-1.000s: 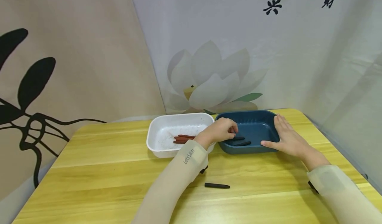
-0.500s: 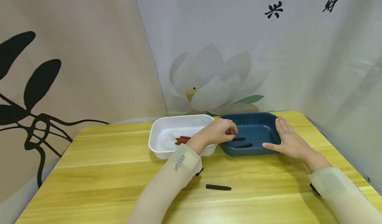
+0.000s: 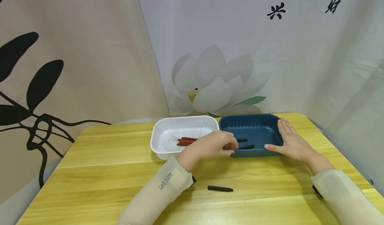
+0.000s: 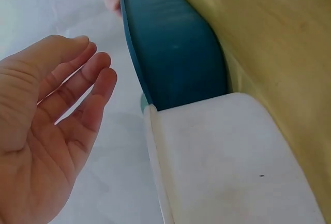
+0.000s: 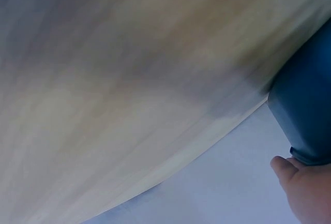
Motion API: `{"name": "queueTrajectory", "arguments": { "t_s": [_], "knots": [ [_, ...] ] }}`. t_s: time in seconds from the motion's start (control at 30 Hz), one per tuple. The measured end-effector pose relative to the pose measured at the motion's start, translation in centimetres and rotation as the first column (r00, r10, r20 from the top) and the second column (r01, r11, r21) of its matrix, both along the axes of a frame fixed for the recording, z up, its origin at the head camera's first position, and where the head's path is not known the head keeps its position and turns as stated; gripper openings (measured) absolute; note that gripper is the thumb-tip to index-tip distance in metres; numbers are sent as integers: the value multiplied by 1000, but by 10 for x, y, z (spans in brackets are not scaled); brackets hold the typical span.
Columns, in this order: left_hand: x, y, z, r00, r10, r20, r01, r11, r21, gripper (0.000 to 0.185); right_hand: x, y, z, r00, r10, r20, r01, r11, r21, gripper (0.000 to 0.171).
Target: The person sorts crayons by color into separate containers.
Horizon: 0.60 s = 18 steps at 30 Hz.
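The left hand [image 3: 214, 145] has drawn back from over the blue tray [image 3: 271, 121] toward the person; half a second ago it hung above the tray's left end, and now it sits at the near corner where the blue tray meets the white tray [image 3: 159, 131]. Two dark sticks [image 3: 244, 143] lie on the blue tray's floor, just beyond its fingertips, so the hand appears to have let go there. From the head view its fingers look curled and a reddish tip seems to show under them, but that patch is too small to be sure of.

The left wrist view settles more: the palm [image 4: 49, 131] is spread, fingers relaxed and slightly bent, with nothing in it (the curl seen from above is only the loose hang of the fingers). This view also shows the two trays touching end to end from outside.

The right hand [image 3: 292, 141] has not moved: it lies flat, fingers straight, against the right end of the blue tray, thumb along the near rim. The right wrist view is mostly blur, showing only a fingertip [image 5: 305, 193] at the tray's outer wall.

Only the head view shows the contents: several red sticks [image 3: 186, 140] in the white tray, and one more dark stick [image 3: 220, 188] alone on the bench [image 3: 105, 171], nearer the person.
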State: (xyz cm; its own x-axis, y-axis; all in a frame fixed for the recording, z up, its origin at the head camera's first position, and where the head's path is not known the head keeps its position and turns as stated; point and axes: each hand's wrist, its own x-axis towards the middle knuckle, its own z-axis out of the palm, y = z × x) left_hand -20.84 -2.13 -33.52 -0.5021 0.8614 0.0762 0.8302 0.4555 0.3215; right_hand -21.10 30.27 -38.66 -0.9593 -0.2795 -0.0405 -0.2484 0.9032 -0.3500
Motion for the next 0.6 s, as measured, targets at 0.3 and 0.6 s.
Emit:
{"name": "queueTrajectory", "arguments": {
  "t_s": [0.3,0.6],
  "knots": [
    [24,-17,-11,999,-37,-18,36,999,-34,18,1,1,2,1000,-3,2,3,1000,-2,121],
    [37,-34,-32,992,3,126,6,998,-67,17,2,1,1,1000,9,-6,-9,1000,-6,121]
  ]
}}
